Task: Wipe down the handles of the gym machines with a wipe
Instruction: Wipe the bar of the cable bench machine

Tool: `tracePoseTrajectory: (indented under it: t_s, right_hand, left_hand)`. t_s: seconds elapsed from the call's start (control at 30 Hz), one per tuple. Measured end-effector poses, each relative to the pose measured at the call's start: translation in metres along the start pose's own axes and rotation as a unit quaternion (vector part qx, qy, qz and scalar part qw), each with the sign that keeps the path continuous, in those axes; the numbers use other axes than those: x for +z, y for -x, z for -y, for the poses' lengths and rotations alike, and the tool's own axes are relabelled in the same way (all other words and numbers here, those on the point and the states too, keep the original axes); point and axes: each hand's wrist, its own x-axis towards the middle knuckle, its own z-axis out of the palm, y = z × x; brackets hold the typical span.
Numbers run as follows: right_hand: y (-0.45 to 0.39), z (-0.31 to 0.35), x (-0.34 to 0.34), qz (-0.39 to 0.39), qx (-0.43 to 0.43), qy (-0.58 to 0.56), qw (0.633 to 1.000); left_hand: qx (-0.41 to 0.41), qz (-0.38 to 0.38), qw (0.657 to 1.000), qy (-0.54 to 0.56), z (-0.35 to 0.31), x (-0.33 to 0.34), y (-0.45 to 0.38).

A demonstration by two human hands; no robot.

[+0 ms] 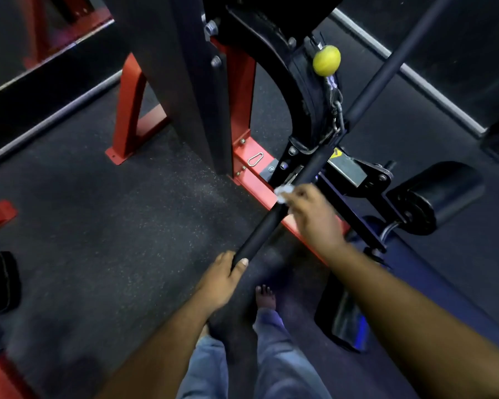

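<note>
Head view looks down on a long black bar handle [308, 174] running diagonally from lower left to upper right, clipped at its middle to a cable with a yellow ball stop [326, 60]. Left hand [224, 279] has its grip curled round the bar's near end, thumb on top. Right hand [311, 214] pinches a crumpled white wipe [283, 193] against the bar, just below the clip. Beneath lie the machine's red frame [252, 180], a black roller pad [441, 194] to the right, and speckled rubber floor [113, 226].
</note>
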Motion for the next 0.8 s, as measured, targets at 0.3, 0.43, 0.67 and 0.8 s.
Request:
tracePoseTrajectory:
  t_s: [0.3, 0.43, 0.67, 0.8]
  right_hand:
    - [-0.034, -0.012, -0.014, -0.070, 0.117, 0.021, 0.990]
    - [0.015, 0.038, 0.001, 0.042, 0.019, -0.003, 0.999]
    - [-0.053, -0.022, -0.053, -0.020, 0.080, 0.163, 0.983]
    - [-0.059, -0.013, -0.037, -0.055, 0.167, 0.103, 0.979]
  left_hand:
    - [-0.003, -0.117, 0.992, -0.057, -0.031, -0.021, 0.037]
    - [-0.014, -0.122, 0.989, -0.086, -0.040, -0.029, 0.041]
    - [-0.011, -0.135, 0.983, -0.123, -0.047, -0.040, 0.045]
    - [-0.006, -0.139, 0.981, -0.132, -0.051, -0.042, 0.050]
